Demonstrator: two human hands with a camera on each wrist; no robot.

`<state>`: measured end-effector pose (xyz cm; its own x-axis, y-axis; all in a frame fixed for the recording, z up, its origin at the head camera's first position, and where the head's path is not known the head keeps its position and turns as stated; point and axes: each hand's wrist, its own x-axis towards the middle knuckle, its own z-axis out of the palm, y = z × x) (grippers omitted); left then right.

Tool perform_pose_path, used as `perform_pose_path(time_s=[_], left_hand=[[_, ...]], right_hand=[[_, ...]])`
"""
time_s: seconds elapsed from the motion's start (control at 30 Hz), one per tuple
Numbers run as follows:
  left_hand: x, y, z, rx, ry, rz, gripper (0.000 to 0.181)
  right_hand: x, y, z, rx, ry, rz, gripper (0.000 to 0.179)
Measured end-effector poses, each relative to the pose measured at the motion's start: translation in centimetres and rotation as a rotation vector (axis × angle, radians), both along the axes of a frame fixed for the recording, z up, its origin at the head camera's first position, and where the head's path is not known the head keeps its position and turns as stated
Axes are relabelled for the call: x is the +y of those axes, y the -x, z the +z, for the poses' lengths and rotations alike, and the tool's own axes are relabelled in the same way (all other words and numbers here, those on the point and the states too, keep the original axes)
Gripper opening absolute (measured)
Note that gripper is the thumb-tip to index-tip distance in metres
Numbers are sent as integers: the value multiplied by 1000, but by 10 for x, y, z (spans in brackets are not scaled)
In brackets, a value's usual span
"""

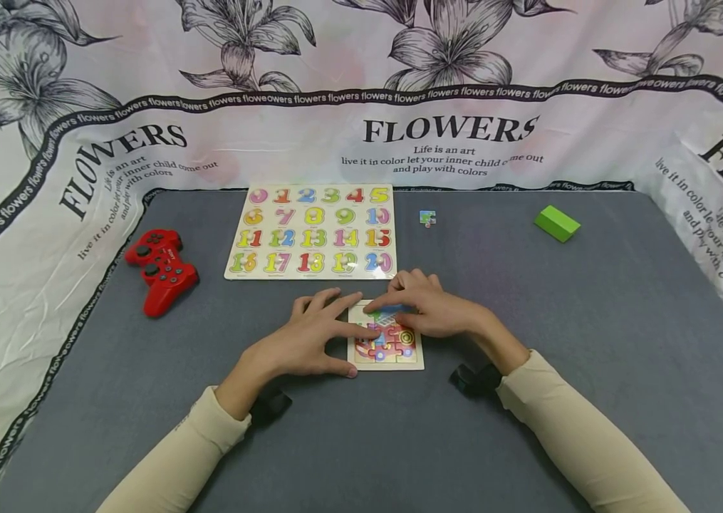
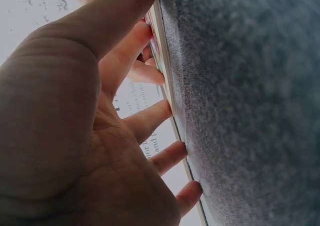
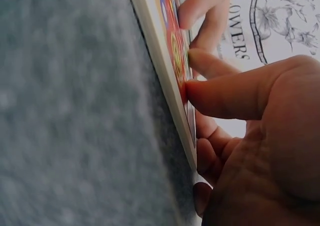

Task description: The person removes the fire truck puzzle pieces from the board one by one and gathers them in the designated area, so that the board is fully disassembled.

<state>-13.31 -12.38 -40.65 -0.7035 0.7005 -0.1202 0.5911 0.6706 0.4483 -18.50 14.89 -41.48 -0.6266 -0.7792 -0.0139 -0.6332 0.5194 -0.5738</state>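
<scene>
A small wooden jigsaw puzzle (image 1: 393, 350) with a colourful vehicle picture lies flat on the grey table, partly covered by both hands. My left hand (image 1: 306, 338) spreads over its left side, index fingertip on the picture and thumb at the lower left edge. From the right, my right hand (image 1: 434, 306) reaches over the upper part, its index finger stretched to the upper left corner. The thumb (image 3: 225, 95) of that hand touches the picture, while its other fingers bend loosely by the board's edge. Beyond the hands, a small loose jigsaw piece (image 1: 427, 218) lies on the table.
Behind the puzzle lies a number board (image 1: 311, 232) with colourful numerals 0 to 20. A red game controller (image 1: 162, 271) is at the left, and a green block (image 1: 556, 224) at the back right. A flower-printed cloth (image 1: 310, 135) surrounds the table's back and sides.
</scene>
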Motion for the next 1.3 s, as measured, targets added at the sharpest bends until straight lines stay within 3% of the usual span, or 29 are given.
perform_pose_path(time_s=[0.63,1.3], left_hand=[[4,1,3,-33,12,24,67],[5,1,3,-18,23,13,69]], right_hand=[[4,6,1,-38,19,17,46],[3,5,4,-72,31,-4,45]])
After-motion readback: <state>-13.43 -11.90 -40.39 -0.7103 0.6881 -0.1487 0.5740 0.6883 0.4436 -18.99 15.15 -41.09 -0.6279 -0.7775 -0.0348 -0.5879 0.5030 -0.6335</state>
